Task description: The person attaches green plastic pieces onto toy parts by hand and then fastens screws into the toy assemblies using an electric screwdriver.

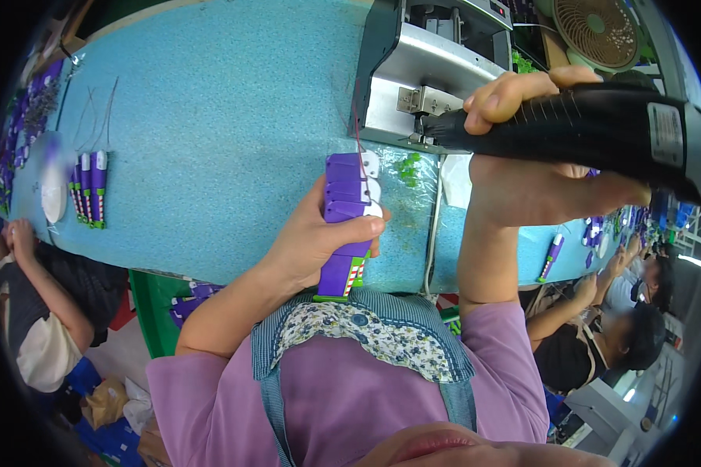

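Note:
My left hand [304,245] is closed round a short stack of purple, white and green plastic pieces [346,206], held upright over the near edge of the table in front of my apron. The thumb lies across the front, and a thin dark red wire rises from the top of the stack. My right hand [518,191] grips a long black hand-held tool [600,124] with a ribbed grip, large and close in the view. The tool's narrow end points left at the front of a silver metal machine [389,97]; whether they touch cannot be told.
Several purple pieces with wires [89,187] stand at the left of the blue tabletop [210,117]. Green scraps [407,167] lie below the machine, beside a white cable [432,249]. A fan [597,31] is at the far right. Other people sit on both sides. A green bin [160,319] is under the table.

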{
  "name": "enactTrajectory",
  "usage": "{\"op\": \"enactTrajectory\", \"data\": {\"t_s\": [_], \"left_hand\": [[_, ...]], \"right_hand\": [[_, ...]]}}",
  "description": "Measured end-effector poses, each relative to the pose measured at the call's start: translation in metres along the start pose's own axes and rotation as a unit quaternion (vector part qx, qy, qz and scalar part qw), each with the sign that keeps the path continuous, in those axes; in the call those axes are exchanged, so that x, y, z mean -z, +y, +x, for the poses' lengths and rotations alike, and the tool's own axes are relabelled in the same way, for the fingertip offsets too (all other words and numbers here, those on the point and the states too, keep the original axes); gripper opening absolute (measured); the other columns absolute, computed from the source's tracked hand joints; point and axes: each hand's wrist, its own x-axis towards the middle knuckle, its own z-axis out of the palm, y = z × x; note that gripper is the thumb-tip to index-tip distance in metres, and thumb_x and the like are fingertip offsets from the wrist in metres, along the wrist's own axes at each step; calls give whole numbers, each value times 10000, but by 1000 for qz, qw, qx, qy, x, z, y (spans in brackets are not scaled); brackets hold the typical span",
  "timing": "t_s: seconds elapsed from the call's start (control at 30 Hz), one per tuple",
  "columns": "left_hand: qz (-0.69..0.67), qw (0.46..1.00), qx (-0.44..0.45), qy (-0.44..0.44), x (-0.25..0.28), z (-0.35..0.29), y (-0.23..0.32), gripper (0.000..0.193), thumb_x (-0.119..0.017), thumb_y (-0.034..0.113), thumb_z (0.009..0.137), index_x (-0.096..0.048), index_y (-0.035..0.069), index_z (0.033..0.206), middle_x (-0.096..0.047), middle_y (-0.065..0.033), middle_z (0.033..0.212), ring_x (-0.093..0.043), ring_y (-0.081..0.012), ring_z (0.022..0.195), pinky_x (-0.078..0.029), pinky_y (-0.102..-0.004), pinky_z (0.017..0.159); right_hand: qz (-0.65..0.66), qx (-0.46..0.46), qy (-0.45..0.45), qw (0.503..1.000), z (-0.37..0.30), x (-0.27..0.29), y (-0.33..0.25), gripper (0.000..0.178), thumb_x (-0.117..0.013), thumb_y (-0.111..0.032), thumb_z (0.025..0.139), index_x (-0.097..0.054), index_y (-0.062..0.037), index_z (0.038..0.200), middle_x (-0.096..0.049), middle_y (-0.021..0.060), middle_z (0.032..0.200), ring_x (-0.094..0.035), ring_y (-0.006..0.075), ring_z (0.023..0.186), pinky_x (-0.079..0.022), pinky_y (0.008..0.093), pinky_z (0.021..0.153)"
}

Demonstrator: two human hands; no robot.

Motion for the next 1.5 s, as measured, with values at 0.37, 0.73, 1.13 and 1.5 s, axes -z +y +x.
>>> {"op": "enactTrajectory", "data": {"t_s": [0.37,0.73,1.13,1.5], "left_hand": [[-7,999,26,-39,-12,1,-2,591,-682,-12,785,-361,21,1280,-570,-141,1162,-647,-214,817,-539,-329,680],[14,998,24,-51,-5,5,-6,543,-675,-17,807,-376,30,1257,-598,-129,1053,-666,-246,868,-564,-345,717],[-30,998,43,-46,-3,11,-11,563,-706,13,779,-395,58,1247,-578,-92,1072,-625,-178,775,-542,-330,681],[-35,998,19,-50,-9,10,-7,721,-662,-91,733,-297,98,1325,-545,-95,1108,-605,-159,833,-533,-322,716]], "right_hand": [[-64,-46,-65,995,-33,-23,-24,1023,-299,-908,684,-441,-56,1232,-558,135,703,-499,209,486,-437,362,521],[-73,-45,-97,992,-37,-18,-12,996,-311,-884,710,-418,-35,1220,-565,152,709,-508,227,491,-458,380,534],[-61,-31,-103,992,0,2,-9,987,-259,-871,746,-463,-23,1208,-601,172,762,-546,233,562,-455,373,564],[-104,-54,-136,984,-34,-18,-30,1020,-266,-894,709,-421,-46,1253,-557,125,714,-503,206,481,-426,363,497]]}}
